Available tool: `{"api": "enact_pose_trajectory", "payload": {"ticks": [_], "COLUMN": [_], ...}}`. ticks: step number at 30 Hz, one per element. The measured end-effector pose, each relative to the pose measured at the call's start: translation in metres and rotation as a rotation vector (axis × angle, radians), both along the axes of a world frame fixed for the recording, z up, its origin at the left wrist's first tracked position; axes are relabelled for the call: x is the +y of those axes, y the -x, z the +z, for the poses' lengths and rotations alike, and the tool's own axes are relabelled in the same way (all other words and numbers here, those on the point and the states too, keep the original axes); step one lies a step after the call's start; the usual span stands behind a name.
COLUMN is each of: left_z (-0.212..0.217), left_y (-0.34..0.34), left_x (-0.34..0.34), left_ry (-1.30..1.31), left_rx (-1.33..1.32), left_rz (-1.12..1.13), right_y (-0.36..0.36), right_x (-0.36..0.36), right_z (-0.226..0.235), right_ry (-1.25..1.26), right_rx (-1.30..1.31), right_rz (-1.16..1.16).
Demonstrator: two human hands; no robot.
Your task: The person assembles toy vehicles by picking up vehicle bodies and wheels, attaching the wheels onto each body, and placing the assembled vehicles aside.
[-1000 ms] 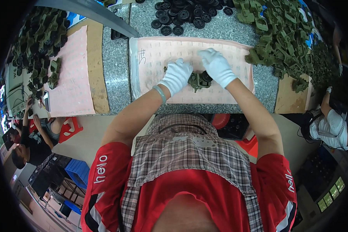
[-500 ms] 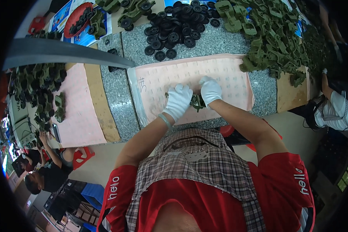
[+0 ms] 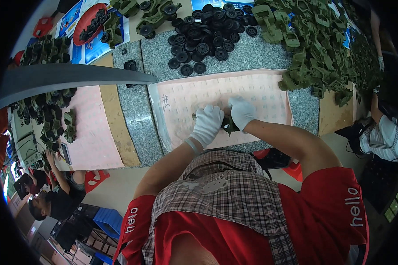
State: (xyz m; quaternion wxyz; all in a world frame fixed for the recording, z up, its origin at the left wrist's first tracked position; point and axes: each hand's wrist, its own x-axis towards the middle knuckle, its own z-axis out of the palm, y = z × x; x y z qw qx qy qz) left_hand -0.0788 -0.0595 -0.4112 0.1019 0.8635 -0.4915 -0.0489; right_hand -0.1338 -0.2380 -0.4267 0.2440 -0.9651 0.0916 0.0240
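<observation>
A dark green plastic toy vehicle body (image 3: 229, 126) lies over the pink sheet (image 3: 252, 84), mostly hidden by my gloves. My left hand (image 3: 209, 122), in a white glove, is closed round its left part. Against its right end presses my right hand (image 3: 242, 113), gloved too, with curled fingers. Whether a small part is pinched in those fingers cannot be seen. Beyond the sheet is a heap of black toy wheels (image 3: 203, 47). Far to the right, many green vehicle bodies (image 3: 316, 48) are piled up, some overlapping the sheet's corner.
A grey metal bar (image 3: 79, 77) crosses above the table at left. Green toy vehicles with wheels (image 3: 157, 17) stand at the back, near a red tray (image 3: 78, 33) of black parts. Co-workers sit at left (image 3: 53, 198) and right (image 3: 382, 137). Another pink sheet (image 3: 90, 132) lies left.
The view has shifted slightly, so the table sits a little lower in it. Both hands stay on the toy vehicle body, which appears tilted differently and shows less between them.
</observation>
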Motion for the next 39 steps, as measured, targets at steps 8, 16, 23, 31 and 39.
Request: {"api": "enact_pose_trajectory", "payload": {"ticks": [8, 16, 23, 31, 39], "left_z": [-0.005, -0.006, -0.001, -0.004, 0.006], "left_y": [-0.006, 0.004, -0.001, -0.009, -0.006], "left_x": [0.001, 0.002, -0.001, 0.000, 0.000], "left_ry": [0.018, 0.035, 0.067, 0.044, 0.038], "left_rx": [-0.081, -0.128, -0.048, -0.050, 0.045], "left_rz": [0.027, 0.018, 0.026, 0.015, 0.098], "right_y": [-0.014, -0.012, -0.015, -0.014, -0.106], "right_x": [0.014, -0.001, -0.007, -0.003, -0.019], "right_z": [-0.001, 0.034, 0.015, 0.003, 0.037], "right_ry": [0.107, 0.122, -0.010, -0.003, 0.007], "right_rx": [0.251, 0.040, 0.127, 0.010, -0.323], "right_rz": [-0.327, 0.328, 0.306, 0.096, 0.101]}}
